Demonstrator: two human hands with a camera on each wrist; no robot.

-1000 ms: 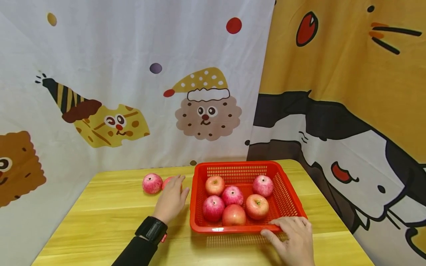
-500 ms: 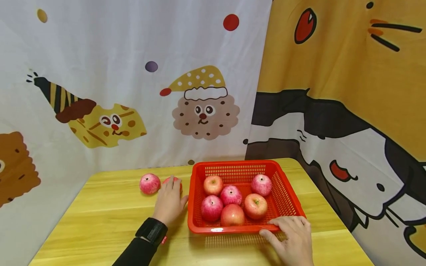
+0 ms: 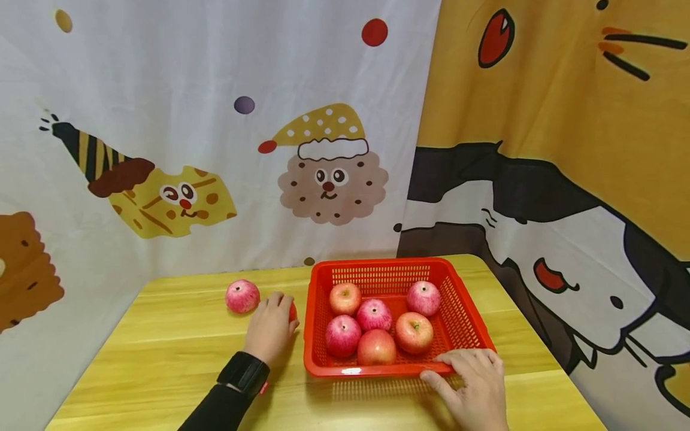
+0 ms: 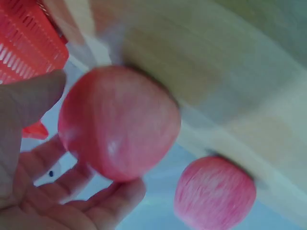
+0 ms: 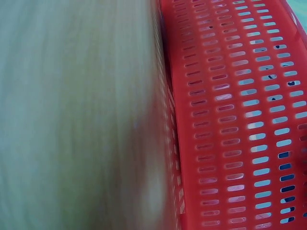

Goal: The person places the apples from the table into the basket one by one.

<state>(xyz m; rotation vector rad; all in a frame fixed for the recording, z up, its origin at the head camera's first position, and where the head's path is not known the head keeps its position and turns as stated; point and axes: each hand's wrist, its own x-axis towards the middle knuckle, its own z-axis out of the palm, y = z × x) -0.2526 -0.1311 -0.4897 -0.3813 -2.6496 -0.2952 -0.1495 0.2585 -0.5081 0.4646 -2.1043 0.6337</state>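
Observation:
My left hand point(image 3: 269, 329) curls over a red apple point(image 4: 120, 124) on the table, left of the basket. In the left wrist view the thumb is on one side of this apple and the fingers are under the other. From the head view, the hand hides most of it. Another apple point(image 3: 242, 296), pink and streaked, sits just to the left. My right hand point(image 3: 474, 383) grips the front rim of a red plastic basket point(image 3: 399, 371) near its right corner, thumb outside and fingers over the edge. The right wrist view shows the basket's slotted wall point(image 5: 216, 120).
Several apples lie in the basket, among them a yellowish-red one point(image 3: 414, 333) with its stem up and a pink one point(image 3: 423, 299) at the back right. The wood-grain table point(image 3: 162, 359) ends at a cartoon-printed curtain point(image 3: 215, 137) behind and to the right.
My left hand has come down over the right-hand one of the two loose apples, and its fingers have curled round it. The right hand stays on the basket rim.

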